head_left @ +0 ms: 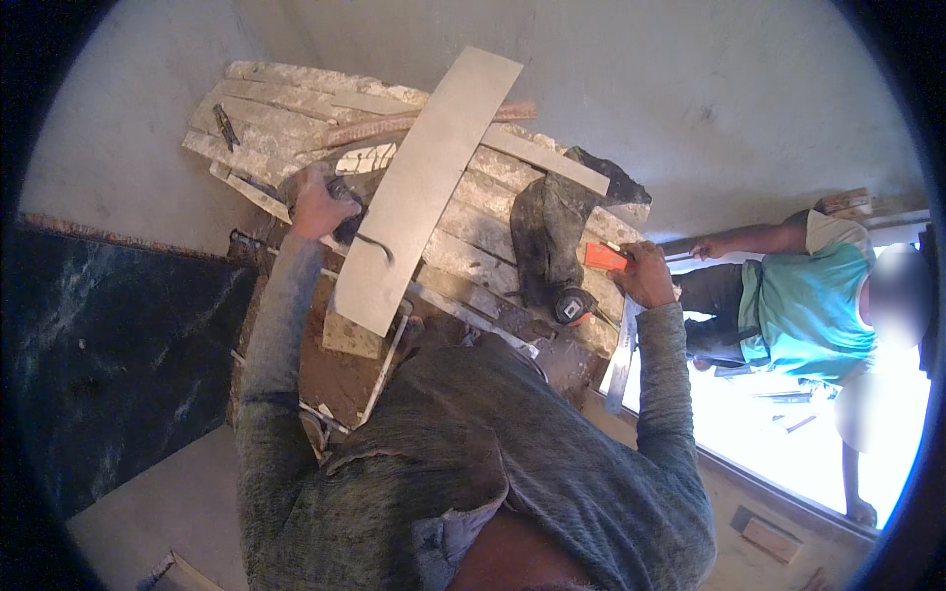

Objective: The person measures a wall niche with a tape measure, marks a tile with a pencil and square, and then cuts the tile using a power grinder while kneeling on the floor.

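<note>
My right hand [645, 275] is closed around an orange tool part [603, 257] at the right end of the plank platform [478, 212]. A flat metal strip [621, 362] shows below this hand; whether it joins the orange part I cannot tell. My left hand [320, 205] is bent over a dark object [350, 197] at the platform's near left edge; its kind and the fingertips are partly hidden. A long pale board [429, 192] lies slantwise across the planks between my hands. A thin black cord [379, 246] curves over its near part.
A black tape measure [573, 305] and dark cloth [547, 231] lie near my right hand. Pliers [226, 128] rest at the platform's far left. A dark marbled slab [118, 345] is at left. Another person in a teal shirt [808, 295] stands at right, by a bright opening.
</note>
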Tool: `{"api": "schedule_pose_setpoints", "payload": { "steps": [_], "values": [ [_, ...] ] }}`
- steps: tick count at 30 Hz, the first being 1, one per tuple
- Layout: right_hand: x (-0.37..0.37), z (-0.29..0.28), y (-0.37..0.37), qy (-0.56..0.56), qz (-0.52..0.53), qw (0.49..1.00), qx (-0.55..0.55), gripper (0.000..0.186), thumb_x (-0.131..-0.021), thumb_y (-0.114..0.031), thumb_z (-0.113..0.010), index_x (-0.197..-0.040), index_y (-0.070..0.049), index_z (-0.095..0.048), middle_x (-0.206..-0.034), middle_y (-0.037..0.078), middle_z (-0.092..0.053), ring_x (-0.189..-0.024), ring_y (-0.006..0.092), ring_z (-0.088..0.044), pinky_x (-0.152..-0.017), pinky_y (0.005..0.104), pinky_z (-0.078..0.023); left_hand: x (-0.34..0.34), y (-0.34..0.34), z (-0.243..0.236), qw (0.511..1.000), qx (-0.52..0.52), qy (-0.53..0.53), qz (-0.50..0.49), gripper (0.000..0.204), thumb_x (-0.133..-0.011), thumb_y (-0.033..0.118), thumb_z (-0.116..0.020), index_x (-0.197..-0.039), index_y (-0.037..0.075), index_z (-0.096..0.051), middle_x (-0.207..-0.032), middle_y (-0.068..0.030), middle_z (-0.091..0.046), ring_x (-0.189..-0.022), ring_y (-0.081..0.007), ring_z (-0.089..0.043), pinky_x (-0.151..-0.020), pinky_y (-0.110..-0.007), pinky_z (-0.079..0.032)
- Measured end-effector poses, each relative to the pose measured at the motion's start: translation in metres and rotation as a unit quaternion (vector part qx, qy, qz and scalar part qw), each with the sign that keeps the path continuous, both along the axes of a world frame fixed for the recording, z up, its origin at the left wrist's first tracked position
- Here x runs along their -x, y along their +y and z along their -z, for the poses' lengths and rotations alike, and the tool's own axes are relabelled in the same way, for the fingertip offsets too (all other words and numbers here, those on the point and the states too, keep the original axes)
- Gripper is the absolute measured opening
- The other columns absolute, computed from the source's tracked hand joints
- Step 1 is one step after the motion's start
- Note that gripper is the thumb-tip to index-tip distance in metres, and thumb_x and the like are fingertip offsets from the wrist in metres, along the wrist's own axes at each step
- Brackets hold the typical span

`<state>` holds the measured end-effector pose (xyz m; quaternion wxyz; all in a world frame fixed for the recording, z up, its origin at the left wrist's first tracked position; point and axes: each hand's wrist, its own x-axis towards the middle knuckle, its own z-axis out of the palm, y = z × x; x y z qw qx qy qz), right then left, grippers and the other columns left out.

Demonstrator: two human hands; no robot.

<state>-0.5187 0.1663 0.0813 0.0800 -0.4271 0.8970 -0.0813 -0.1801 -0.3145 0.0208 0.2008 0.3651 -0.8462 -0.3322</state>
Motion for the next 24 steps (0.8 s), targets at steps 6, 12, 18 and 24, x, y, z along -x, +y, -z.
{"api": "schedule_pose_setpoints", "payload": {
  "steps": [6,12,18,24],
  "values": [
    [0.000,-0.044,0.030,0.052,0.089,0.995,0.003,0.051,-0.073,-0.035,-0.077,-0.110,-0.003,-0.063,-0.106,0.019,-0.066,-0.102,0.0358,-0.062,-0.086,0.0455,-0.050,0.077,-0.044,-0.014,0.978,0.159,-0.127,-0.045,0.071,-0.062,0.016,-0.082,-0.122,0.001,-0.048,-0.119,-0.0239,-0.051,-0.113,-0.0421,-0.054,-0.096,-0.048,-0.047],
    [-0.002,-0.122,0.071,0.100,0.220,0.968,0.063,0.044,-0.083,-0.037,-0.070,-0.101,0.003,-0.065,-0.085,0.019,-0.067,-0.082,0.0378,-0.066,-0.072,0.0434,-0.050,0.095,-0.066,-0.014,0.986,0.152,-0.068,0.024,0.057,-0.066,0.015,-0.079,-0.115,0.002,-0.053,-0.116,-0.0207,-0.055,-0.110,-0.0392,-0.056,-0.094,-0.046,-0.049],
    [-0.002,-0.133,0.069,-0.005,0.285,0.935,0.210,0.039,-0.090,-0.035,-0.064,-0.092,0.003,-0.066,-0.067,0.001,-0.056,-0.060,0.0114,-0.050,-0.054,0.0310,-0.037,0.089,-0.097,-0.001,0.992,0.045,0.106,-0.044,0.052,-0.070,0.020,-0.081,-0.112,0.001,-0.056,-0.106,-0.0174,-0.060,-0.097,-0.0300,-0.061,-0.088,-0.039,-0.051],
    [-0.018,-0.080,-0.014,-0.093,0.252,0.930,0.252,0.050,-0.088,-0.044,-0.064,-0.078,0.005,-0.065,-0.060,0.002,-0.055,-0.061,0.0094,-0.047,-0.054,0.0315,-0.037,0.079,-0.121,0.036,0.981,0.046,0.142,-0.122,0.044,-0.080,0.031,-0.077,-0.107,-0.001,-0.062,-0.096,-0.0179,-0.064,-0.091,-0.0302,-0.062,-0.078,-0.041,-0.049]
  ]
}}
